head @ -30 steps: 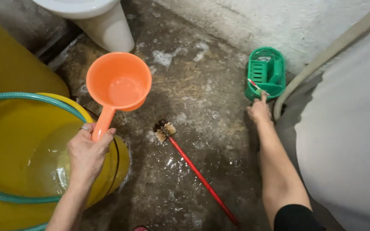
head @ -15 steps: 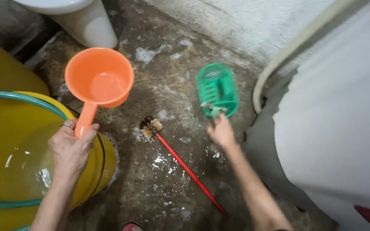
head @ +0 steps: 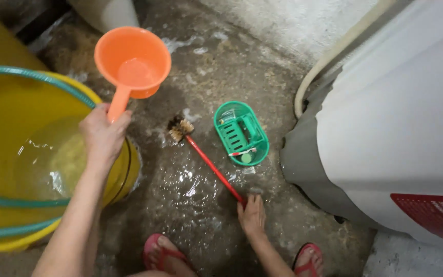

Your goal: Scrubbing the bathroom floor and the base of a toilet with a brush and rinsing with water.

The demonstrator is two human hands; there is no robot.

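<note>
My left hand [head: 103, 136] grips the handle of an orange plastic dipper [head: 133, 60], held level over the wet floor with a little water in its bowl. My right hand [head: 252, 213] is low on the floor, closed around the end of the red handle of a bristle brush [head: 181, 128] that lies flat on the concrete. A small green plastic caddy [head: 241, 132] sits on the floor just right of the brush, with a small stick-like item and a green cap inside it.
A large yellow tub [head: 6, 118] of water with a green hose [head: 16, 202] looped in it stands at the left. A white appliance [head: 401, 118] with a pale hose [head: 334, 56] fills the right. A white toilet base [head: 109, 11] is at the top. My feet in red sandals [head: 160, 251] are below.
My right hand dragged the green caddy away from the wall to the middle of the floor, let it go, and moved down to the brush handle's end. The view has shifted downward.
</note>
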